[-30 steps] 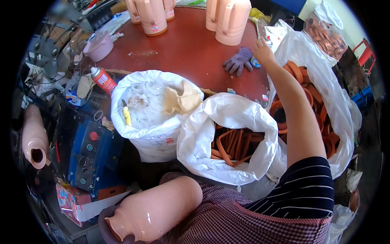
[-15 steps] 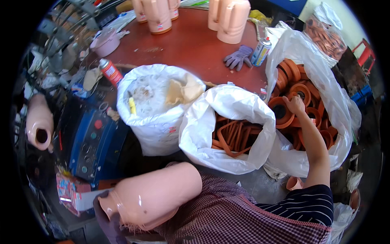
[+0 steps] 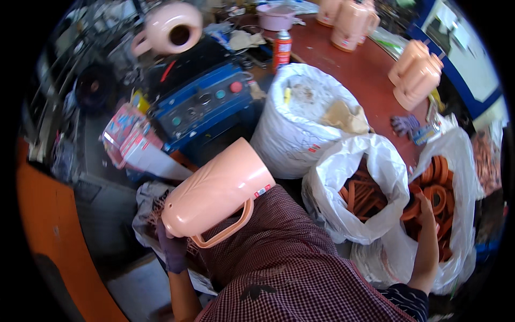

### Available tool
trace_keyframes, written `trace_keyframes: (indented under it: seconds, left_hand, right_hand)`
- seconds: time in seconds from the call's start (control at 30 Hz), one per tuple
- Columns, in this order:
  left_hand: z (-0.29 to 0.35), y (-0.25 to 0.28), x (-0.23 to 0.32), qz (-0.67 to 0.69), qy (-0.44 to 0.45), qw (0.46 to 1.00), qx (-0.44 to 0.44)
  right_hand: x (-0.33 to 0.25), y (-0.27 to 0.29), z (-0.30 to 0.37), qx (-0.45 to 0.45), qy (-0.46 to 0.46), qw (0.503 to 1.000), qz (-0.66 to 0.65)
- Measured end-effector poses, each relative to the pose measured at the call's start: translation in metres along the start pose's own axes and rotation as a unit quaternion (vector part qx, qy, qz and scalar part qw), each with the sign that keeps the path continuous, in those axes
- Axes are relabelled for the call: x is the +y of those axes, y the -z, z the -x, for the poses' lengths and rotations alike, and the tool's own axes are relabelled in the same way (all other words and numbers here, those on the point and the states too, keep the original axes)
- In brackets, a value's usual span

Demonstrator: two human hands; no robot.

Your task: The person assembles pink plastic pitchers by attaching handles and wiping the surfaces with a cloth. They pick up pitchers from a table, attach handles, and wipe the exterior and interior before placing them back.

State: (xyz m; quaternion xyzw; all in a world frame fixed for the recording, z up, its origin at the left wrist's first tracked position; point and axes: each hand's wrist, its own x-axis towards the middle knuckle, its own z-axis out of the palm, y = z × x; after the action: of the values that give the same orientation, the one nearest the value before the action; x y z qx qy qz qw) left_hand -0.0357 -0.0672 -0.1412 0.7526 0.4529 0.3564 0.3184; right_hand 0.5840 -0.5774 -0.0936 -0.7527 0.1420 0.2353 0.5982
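Note:
Across my lap lies a pink plastic jug, a thermos-like shell. Its handle faces me and its wide end points up to the right. My left hand, in a purple-grey glove, is closed on the jug's narrow end; the fingers are partly hidden behind it. At the right, my bare right hand is inside a white plastic bag full of brown plastic rings. Its fingers are closed on the edge of a brown plastic ring. A second white bag, holding flat brown handle-shaped pieces, stands beside it.
A white sack stands ahead, near a red spray can. On the red table are several pink jugs, a purple glove and another can. At left are a blue control box and another jug.
The view has swung left. The jug in my left hand has turned so its handle now shows toward me. My right hand remains in the bag of rings, its fingers now closed on one.

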Motion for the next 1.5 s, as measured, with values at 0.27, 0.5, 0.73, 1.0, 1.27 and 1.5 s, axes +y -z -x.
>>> trace_keyframes:
  seconds: [0.27, 0.5, 0.73, 1.0, 1.27, 1.5]
  left_hand:
    - [0.034, -0.022, -0.005, 0.630, 0.297, 0.718, 0.010]
    - [0.062, -0.037, 0.020, 0.586, 0.237, 0.775, 0.005]
    - [0.066, -0.017, 0.038, 0.572, 0.231, 0.785, 0.052]
    - [0.045, -0.002, 0.037, 0.452, 0.154, 0.872, 0.111]
    - [-0.007, 0.030, 0.146, -0.038, -0.195, 0.980, 0.014]
    - [-0.066, 0.016, 0.226, 0.109, -0.227, 0.967, -0.047]
  right_hand:
    - [-0.123, -0.222, 0.114, -0.059, 0.499, 0.830, 0.241]
    - [-0.049, -0.414, 0.219, -0.376, 0.611, 0.675, 0.172]
    - [-0.037, -0.408, 0.241, -0.383, 0.686, 0.604, 0.134]
    - [-0.041, -0.393, 0.234, -0.347, 0.640, 0.679, 0.096]
    - [0.010, -0.423, 0.140, -0.509, 0.094, 0.834, 0.190]
    - [0.066, -0.375, 0.118, -0.371, 0.300, 0.837, 0.269]
